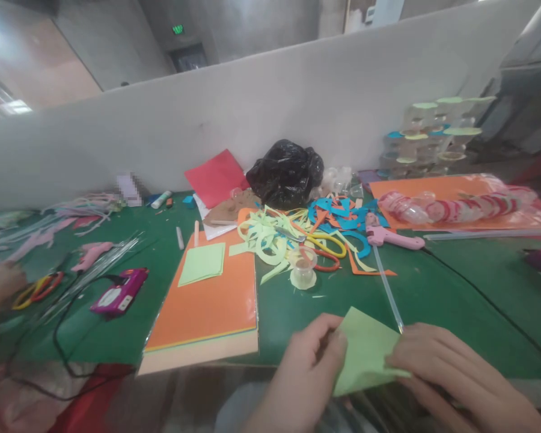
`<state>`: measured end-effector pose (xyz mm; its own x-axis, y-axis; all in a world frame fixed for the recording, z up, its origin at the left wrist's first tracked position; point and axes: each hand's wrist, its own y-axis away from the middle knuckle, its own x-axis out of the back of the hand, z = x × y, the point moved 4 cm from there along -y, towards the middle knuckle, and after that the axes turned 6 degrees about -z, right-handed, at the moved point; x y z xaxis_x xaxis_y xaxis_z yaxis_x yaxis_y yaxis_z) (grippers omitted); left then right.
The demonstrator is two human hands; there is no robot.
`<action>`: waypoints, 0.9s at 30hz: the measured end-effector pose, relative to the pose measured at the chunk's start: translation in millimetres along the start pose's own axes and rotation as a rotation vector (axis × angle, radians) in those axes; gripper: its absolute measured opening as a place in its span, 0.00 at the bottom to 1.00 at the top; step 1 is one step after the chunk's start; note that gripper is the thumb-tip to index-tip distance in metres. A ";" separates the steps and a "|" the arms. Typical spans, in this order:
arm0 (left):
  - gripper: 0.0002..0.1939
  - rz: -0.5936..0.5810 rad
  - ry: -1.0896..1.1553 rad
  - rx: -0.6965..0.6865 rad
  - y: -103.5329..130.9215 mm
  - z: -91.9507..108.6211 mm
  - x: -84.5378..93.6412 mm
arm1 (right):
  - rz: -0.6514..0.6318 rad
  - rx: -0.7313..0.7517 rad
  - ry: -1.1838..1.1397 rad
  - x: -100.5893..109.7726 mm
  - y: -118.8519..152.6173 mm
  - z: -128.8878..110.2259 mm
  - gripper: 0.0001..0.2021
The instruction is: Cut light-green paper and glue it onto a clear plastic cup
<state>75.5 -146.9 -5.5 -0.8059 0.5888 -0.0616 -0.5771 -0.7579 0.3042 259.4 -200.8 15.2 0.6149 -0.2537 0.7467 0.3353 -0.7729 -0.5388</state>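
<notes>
A light green sheet of paper [365, 352] is held between my two hands at the front edge of the table. My left hand [313, 361] pinches its left side with thumb and fingers. On the right side, my right hand [451, 367] is closed on the sheet, and the paper's lower right edge curls up there. Just beyond my right hand lies a pink glue gun [397, 237], with a clear glue stick [388, 288] reaching down towards my fingers. A small clear plastic cup [304, 258] on a pale green paper disc stands ahead of my hands.
Left of my hands, green square sheets [202, 263] lie on an orange paper stack [207, 313]. Behind are paper scraps [270, 237], yellow-and-red-handled scissors [327, 245] and a black plastic bag [286, 174]. Stacked cups [433, 132] stand at right. Another person's hand [0, 282] is at far left.
</notes>
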 end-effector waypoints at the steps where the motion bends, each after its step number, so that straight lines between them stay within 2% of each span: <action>1: 0.17 0.000 -0.057 -0.015 2.5 3.0 1.0 | 0.032 -0.058 -0.007 -1.0 -6.7 -3.3 0.08; 5: 0.19 -0.022 -0.120 -0.025 9.4 9.1 3.0 | 0.158 -0.188 0.035 -7.2 -18.9 -9.3 0.13; 11: 0.23 -0.005 -0.168 -0.049 19.2 17.4 6.0 | 0.139 -0.303 -0.129 -14.1 -23.6 -7.5 0.11; 14: 0.20 -0.040 -0.145 -0.080 22.1 20.2 3.9 | 0.139 -0.340 -0.147 -13.1 -27.7 -9.0 0.12; 17: 0.16 -0.035 -0.126 -0.068 20.0 14.5 1.9 | 0.175 -0.369 -0.136 -12.2 -30.2 -8.9 0.12; 20: 0.17 -0.027 -0.051 -0.048 13.1 2.7 -0.5 | 0.196 -0.425 -0.154 -15.5 -28.6 -4.6 0.11; 27: 0.16 -0.008 -0.048 -0.100 2.3 -8.6 -2.2 | 0.155 -0.529 -0.213 -25.6 -22.1 8.2 0.15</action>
<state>74.9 -152.4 -12.8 -0.7954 0.6059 -0.0168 -0.5955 -0.7761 0.2074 242.0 -172.5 4.8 0.7767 -0.3064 0.5503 -0.1373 -0.9351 -0.3268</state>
